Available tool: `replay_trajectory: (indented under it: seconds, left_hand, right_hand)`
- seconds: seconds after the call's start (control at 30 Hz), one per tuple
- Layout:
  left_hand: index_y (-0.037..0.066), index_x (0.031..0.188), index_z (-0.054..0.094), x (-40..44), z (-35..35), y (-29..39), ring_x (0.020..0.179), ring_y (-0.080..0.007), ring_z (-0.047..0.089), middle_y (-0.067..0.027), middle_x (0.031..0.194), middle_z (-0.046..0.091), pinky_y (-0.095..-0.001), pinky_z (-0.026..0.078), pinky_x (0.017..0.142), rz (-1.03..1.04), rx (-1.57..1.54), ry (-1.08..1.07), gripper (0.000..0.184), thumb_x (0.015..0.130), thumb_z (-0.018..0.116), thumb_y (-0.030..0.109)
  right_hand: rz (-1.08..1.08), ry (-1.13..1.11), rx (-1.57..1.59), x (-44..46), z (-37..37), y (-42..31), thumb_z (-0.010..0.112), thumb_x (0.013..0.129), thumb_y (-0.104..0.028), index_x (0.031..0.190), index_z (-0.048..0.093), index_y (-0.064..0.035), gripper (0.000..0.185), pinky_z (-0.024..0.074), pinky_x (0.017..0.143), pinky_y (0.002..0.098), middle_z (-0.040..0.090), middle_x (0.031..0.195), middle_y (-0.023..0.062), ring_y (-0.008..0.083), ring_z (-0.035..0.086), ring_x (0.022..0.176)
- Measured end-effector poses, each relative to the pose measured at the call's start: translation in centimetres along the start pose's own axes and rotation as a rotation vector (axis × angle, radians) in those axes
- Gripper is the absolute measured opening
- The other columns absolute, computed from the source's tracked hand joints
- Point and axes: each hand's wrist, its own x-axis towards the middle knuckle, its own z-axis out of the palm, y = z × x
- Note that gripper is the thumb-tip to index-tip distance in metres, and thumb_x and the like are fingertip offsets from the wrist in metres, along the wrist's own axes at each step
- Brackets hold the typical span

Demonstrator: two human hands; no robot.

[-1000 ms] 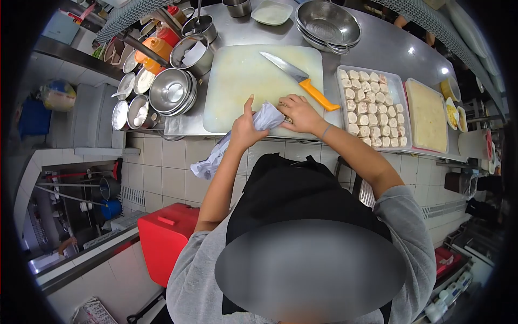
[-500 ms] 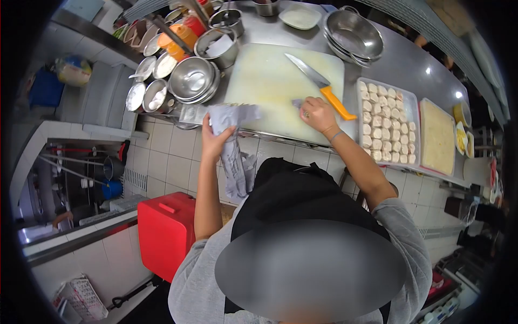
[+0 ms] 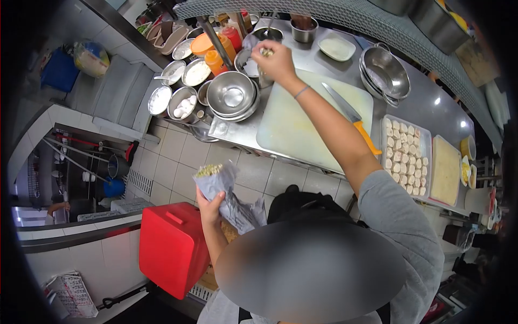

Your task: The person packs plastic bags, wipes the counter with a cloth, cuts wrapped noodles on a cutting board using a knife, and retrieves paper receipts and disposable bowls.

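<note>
My left hand [image 3: 209, 206] is closed around a bundle wrapped in grey paper [image 3: 236, 198], held over the floor in front of me. Pale yellow-green cut ends [image 3: 209, 170] stick out of its open top; I cannot tell what plant they are. Stretched out over the far left of the counter, my right hand [image 3: 276, 62] pinches a grey paper scrap [image 3: 250, 41] with small greenish bits. Below it is a steel pot [image 3: 240, 60], partly hidden by the hand. Under my right forearm lies a white cutting board [image 3: 291, 127], with a yellow-handled knife [image 3: 367, 137] on it.
Stacked steel bowls [image 3: 233, 97] stand left of the board, beside several ingredient containers. Steel strainers [image 3: 386, 73] sit at the back. At right are a tray of round white pieces [image 3: 404, 156] and a pale slab tray [image 3: 445, 171]. A red bin [image 3: 174, 248] stands at lower left.
My right hand has left the board and reached up and left to the pots, carrying the small scrap. My left hand has drawn the bundle back from the board's edge toward me.
</note>
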Motion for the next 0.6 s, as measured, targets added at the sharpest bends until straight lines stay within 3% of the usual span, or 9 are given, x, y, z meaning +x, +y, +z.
replay_trajectory:
  seconds: [0.13, 0.2, 0.33, 0.47, 0.53, 0.6]
  left_hand:
    - [0.001, 0.127, 0.035, -1.8, -2.1, -0.8, 0.104, -0.0207, 0.052, -0.0101, 0.115, 0.051, -0.0334, 0.04, 0.091, -0.032, 0.012, 0.07, 0.077, 0.061, 0.074, 0.005]
    - [0.0, 0.127, 0.035, -2.6, -2.6, -1.0, 0.104, -0.021, 0.052, -0.0105, 0.114, 0.051, -0.0338, 0.04, 0.091, -0.023, 0.003, 0.081, 0.079, 0.06, 0.076, 0.006]
    - [-0.001, 0.127, 0.034, -3.5, -3.3, -1.3, 0.106, -0.0222, 0.051, -0.011, 0.116, 0.05, -0.0351, 0.039, 0.093, -0.001, 0.034, 0.102, 0.08, 0.06, 0.077, 0.006]
    - [-0.002, 0.126, 0.033, -3.9, -4.0, -1.7, 0.102, -0.0231, 0.052, -0.0123, 0.114, 0.05, -0.0352, 0.041, 0.09, 0.038, 0.117, 0.135, 0.077, 0.063, 0.074, 0.011]
    - [-0.002, 0.127, 0.032, -3.9, -3.8, -1.6, 0.103, -0.0233, 0.051, -0.0125, 0.114, 0.049, -0.0354, 0.04, 0.09, 0.033, 0.142, 0.099, 0.077, 0.063, 0.073, 0.011]
    - [-0.002, 0.128, 0.031, -3.9, -2.9, -1.0, 0.103, -0.0231, 0.051, -0.013, 0.115, 0.049, -0.0355, 0.04, 0.091, 0.03, 0.111, 0.068, 0.078, 0.063, 0.074, 0.012]
  right_hand:
    - [0.009, 0.021, -0.156, 4.7, 1.5, 1.0, 0.063, 0.07, -0.024, 0.081, 0.067, -0.0045, 0.023, 0.0487, 0.065, 0.0296, 0.065, 0.076, 0.0123, 0.0218, 0.064, 0.071]
    - [-0.128, 0.059, -0.361, 6.2, 2.9, 2.8, 0.062, 0.067, -0.032, 0.079, 0.068, -0.0112, 0.025, 0.0503, 0.063, 0.0357, 0.065, 0.075, 0.0134, 0.0302, 0.062, 0.068]
    - [-0.152, -0.202, -0.632, 5.9, 5.7, 7.0, 0.059, 0.07, -0.033, 0.081, 0.067, -0.0112, 0.026, 0.0508, 0.068, 0.04, 0.063, 0.087, 0.0133, 0.0312, 0.062, 0.077]
    - [-0.098, -0.443, -0.76, 3.8, 6.5, 12.3, 0.062, 0.068, -0.037, 0.078, 0.068, -0.013, 0.027, 0.0499, 0.07, 0.04, 0.064, 0.087, 0.0121, 0.0281, 0.061, 0.081]
    - [-0.07, -0.513, -0.759, 3.1, 6.0, 12.6, 0.062, 0.068, -0.036, 0.087, 0.069, -0.0146, 0.029, 0.0485, 0.076, 0.0423, 0.063, 0.093, 0.0106, 0.0264, 0.06, 0.09]
    - [-0.168, -0.398, -0.614, 3.2, 6.5, 13.8, 0.064, 0.066, -0.039, 0.086, 0.069, -0.0157, 0.031, 0.0483, 0.076, 0.0425, 0.063, 0.092, 0.0106, 0.0263, 0.06, 0.089]
